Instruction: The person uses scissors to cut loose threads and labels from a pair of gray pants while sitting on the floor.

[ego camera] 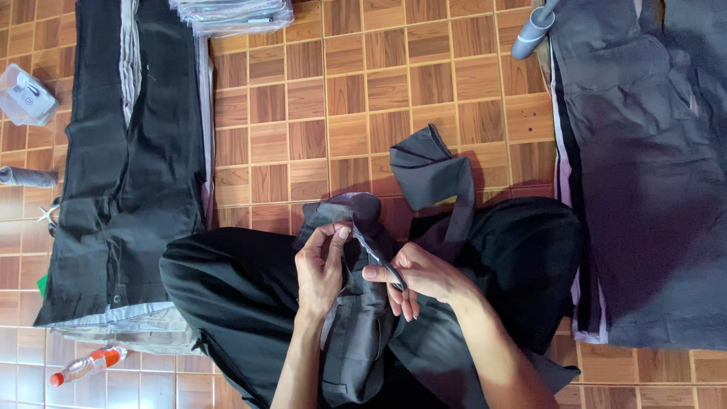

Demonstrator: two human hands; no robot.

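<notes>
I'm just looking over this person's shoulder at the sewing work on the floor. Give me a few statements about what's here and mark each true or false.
1. Both hands hold the dark grey garment in the lap. True: the left hand pinches an edge and the right hand grips a small dark tool against the fabric.
2. The floor is bare concrete. False: it is brown wood-pattern tile.
3. A plastic bottle with a red cap lies at lower left. True.
4. The stack of dark trousers at left is bright red. False: it is black.
5. A grey thread spool lies at the top right. True.
</notes>
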